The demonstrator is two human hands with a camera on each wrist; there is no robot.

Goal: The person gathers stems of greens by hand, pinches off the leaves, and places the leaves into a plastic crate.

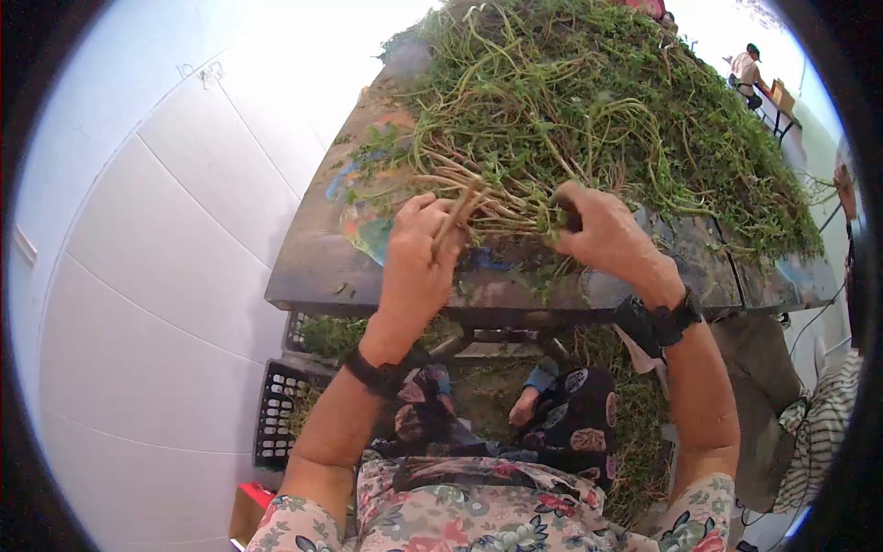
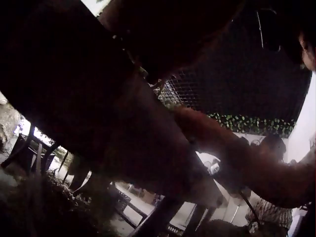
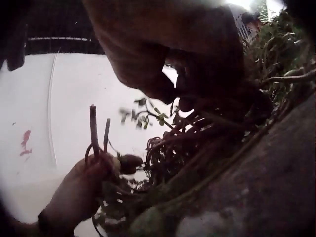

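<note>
In the head view a bundle of reddish-brown stems point(image 1: 501, 207) lies between the two hands at the table's near edge. My left hand point(image 1: 418, 262) grips a few thick stems, whose cut ends stick up past the fingers; the right wrist view shows this left hand point(image 3: 89, 182) with two stem ends upright. On the bundle's other side, my right hand point(image 1: 612, 235) pinches leafy stems between thumb and curled fingers. That right hand point(image 3: 173, 54) looms large and dark in its wrist view, thumb and finger tips close together. The left wrist view is mostly dark, its grip hidden.
A large heap of green leafy stems point(image 1: 552, 92) covers much of the wooden table point(image 1: 322, 267). Below are a black crate point(image 1: 276, 414), fallen greens and a dark chair point(image 1: 754, 396). A person point(image 1: 745, 69) is at a far table; another person's arm shows at the right edge.
</note>
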